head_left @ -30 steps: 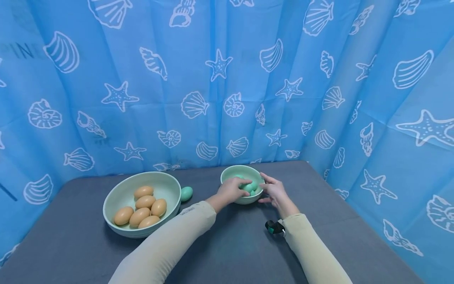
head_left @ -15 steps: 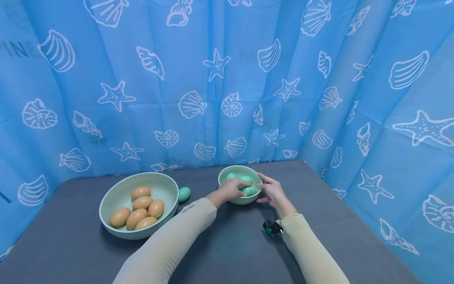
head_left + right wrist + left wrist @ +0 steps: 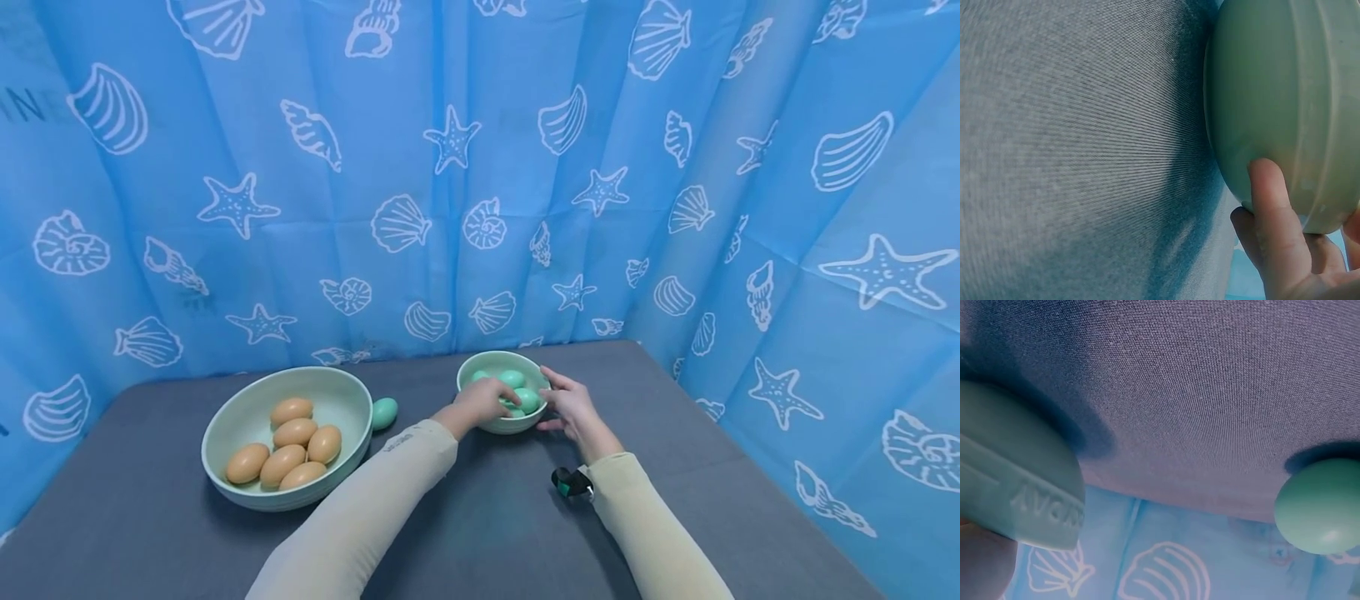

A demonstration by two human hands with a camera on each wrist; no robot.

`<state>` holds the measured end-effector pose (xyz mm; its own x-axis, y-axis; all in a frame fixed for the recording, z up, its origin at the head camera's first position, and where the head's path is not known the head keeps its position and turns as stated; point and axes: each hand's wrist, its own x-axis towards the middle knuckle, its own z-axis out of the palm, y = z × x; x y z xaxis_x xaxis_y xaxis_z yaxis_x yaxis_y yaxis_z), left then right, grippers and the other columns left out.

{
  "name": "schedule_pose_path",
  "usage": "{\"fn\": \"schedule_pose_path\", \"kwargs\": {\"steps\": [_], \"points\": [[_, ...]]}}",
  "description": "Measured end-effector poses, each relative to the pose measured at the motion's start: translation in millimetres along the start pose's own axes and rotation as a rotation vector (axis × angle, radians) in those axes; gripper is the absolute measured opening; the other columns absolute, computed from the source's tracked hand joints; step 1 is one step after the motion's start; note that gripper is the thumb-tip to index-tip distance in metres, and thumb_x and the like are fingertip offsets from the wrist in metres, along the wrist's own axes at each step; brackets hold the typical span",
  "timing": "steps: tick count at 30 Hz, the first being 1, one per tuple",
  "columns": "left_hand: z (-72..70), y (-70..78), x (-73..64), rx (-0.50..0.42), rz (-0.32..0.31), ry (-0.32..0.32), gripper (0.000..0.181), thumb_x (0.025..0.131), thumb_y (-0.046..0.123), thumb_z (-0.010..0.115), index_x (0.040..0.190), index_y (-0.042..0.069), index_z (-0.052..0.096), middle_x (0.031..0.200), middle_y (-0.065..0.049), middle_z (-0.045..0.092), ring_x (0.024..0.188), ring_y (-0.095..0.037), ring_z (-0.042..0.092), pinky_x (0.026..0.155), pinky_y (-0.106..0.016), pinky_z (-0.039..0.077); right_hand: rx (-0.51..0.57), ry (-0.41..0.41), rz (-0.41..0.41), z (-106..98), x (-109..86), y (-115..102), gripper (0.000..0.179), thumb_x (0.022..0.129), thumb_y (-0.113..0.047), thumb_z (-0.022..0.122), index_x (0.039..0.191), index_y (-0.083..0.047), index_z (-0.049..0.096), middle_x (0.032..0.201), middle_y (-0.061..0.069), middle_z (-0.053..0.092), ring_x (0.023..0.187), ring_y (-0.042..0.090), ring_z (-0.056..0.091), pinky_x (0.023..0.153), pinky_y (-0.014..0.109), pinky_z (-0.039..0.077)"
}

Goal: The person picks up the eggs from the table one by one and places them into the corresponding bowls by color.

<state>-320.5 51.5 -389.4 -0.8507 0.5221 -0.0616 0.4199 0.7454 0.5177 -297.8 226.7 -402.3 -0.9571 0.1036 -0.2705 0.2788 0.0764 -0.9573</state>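
Note:
My left hand (image 3: 480,402) reaches over the near-left rim of the small pale green bowl (image 3: 510,427). Its thumb and fingers are bent down among several green eggs (image 3: 528,401); I cannot tell whether they pinch one. My right hand (image 3: 573,408) holds the bowl's right side, one digit over the rim and others outside. In the right wrist view, fingers (image 3: 1275,219) press the bowl's outer wall (image 3: 1266,106). The left wrist view shows part of the lettered bowl (image 3: 1022,469) and, apart from it, a loose green egg (image 3: 1319,506).
To the left stands a large pale green bowl (image 3: 341,404) with several brown eggs (image 3: 292,433). The loose green egg (image 3: 385,413) lies close to its right side. A dark strap (image 3: 570,482) hangs at my right wrist. A shell-printed blue curtain (image 3: 450,250) borders the grey table (image 3: 480,533).
The green eggs have shifted in the small bowl, and more of them show. My left fingers are more bent and closer together. The right hand stays at the rim; the whole view drifts slightly.

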Motion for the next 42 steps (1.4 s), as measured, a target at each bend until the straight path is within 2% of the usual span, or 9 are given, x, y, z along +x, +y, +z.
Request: {"fn": "schedule_pose_path", "kwargs": {"steps": [6,11,17,21,23,27,32,38,42], "points": [[-5.5,-0.3,-7.8,-0.011,0.036,-0.001,0.028,0.093,0.013,0.072,0.121,0.016,0.075,0.127,0.000,0.071,0.130,-0.024,0.057,0.111,-0.043,0.043,-0.006,-0.008,-0.001,0,1.0,0,0.055,0.105,-0.004,0.045,0.157,-0.017,0.036,0.165,0.017,0.023,0.136,0.045,0.044,0.069,0.040,0.062],[-15.4,2.4,-24.9,-0.025,0.047,0.025,0.033,0.095,0.013,0.070,0.128,0.015,0.071,0.132,-0.001,0.068,0.131,-0.024,0.056,0.110,-0.044,0.044,-0.002,-0.010,-0.001,-1,2.6,0,0.056,0.104,-0.003,0.046,0.157,-0.017,0.036,0.166,0.016,0.021,0.134,0.045,0.046,0.066,0.039,0.062],[-25.0,-1.0,-52.1,-0.030,0.096,0.108,0.039,0.095,0.011,0.069,0.133,0.012,0.066,0.137,-0.004,0.065,0.132,-0.026,0.055,0.109,-0.047,0.045,-0.022,-0.006,0.002,-2,4.9,-3,0.055,0.104,-0.004,0.047,0.157,-0.018,0.037,0.167,0.016,0.018,0.139,0.046,0.041,0.068,0.038,0.062],[-26.5,-9.1,-71.2,-0.032,0.083,0.193,0.046,0.094,0.011,0.071,0.139,0.011,0.061,0.141,-0.011,0.059,0.134,-0.032,0.052,0.109,-0.050,0.044,-0.025,-0.006,0.004,-2,4.5,-4,0.055,0.104,-0.003,0.046,0.157,-0.018,0.036,0.167,0.015,0.016,0.141,0.047,0.038,0.070,0.041,0.062],[-24.9,-13.8,-80.0,-0.021,0.036,0.232,0.052,0.094,0.013,0.071,0.144,0.011,0.056,0.145,-0.017,0.054,0.136,-0.037,0.048,0.110,-0.054,0.042,-0.028,-0.006,0.005,-3,3.5,-4,0.055,0.105,-0.004,0.045,0.157,-0.018,0.036,0.167,0.015,0.016,0.140,0.048,0.038,0.071,0.042,0.062],[-18.2,-24.4,-93.1,0.011,-0.102,0.283,0.061,0.094,0.016,0.071,0.150,0.010,0.047,0.152,-0.025,0.042,0.143,-0.046,0.035,0.112,-0.062,0.036,-0.024,-0.007,0.007,-4,1.5,-4,0.056,0.105,-0.004,0.045,0.157,-0.018,0.035,0.167,0.017,0.016,0.139,0.048,0.040,0.071,0.041,0.062],[-12.7,-38.4,-99.1,-0.005,-0.230,0.296,0.069,0.095,0.014,0.070,0.155,0.009,0.037,0.159,-0.029,0.027,0.148,-0.052,0.018,0.116,-0.065,0.027,-0.024,-0.019,0.010,-5,0.8,-5,0.056,0.105,-0.004,0.045,0.158,-0.017,0.034,0.167,0.018,0.014,0.141,0.048,0.037,0.074,0.043,0.062],[-12.0,-50.7,-96.1,-0.060,-0.373,0.239,0.076,0.096,0.014,0.069,0.159,0.006,0.027,0.163,-0.033,0.009,0.151,-0.052,0.001,0.120,-0.063,0.018,-0.027,-0.022,0.015,-2,0.3,-5,0.056,0.105,-0.004,0.045,0.158,-0.018,0.034,0.167,0.018,0.015,0.141,0.047,0.038,0.074,0.043,0.062],[-12.1,-55.9,-90.3,-0.030,-0.491,0.191,0.076,0.097,0.013,0.066,0.159,0.002,0.023,0.163,-0.034,-0.001,0.151,-0.050,-0.004,0.121,-0.059,0.019,-0.022,-0.025,0.016,1,-0.3,-4,0.055,0.105,-0.004,0.045,0.157,-0.017,0.035,0.167,0.018,0.018,0.139,0.046,0.041,0.071,0.041,0.062]]}}
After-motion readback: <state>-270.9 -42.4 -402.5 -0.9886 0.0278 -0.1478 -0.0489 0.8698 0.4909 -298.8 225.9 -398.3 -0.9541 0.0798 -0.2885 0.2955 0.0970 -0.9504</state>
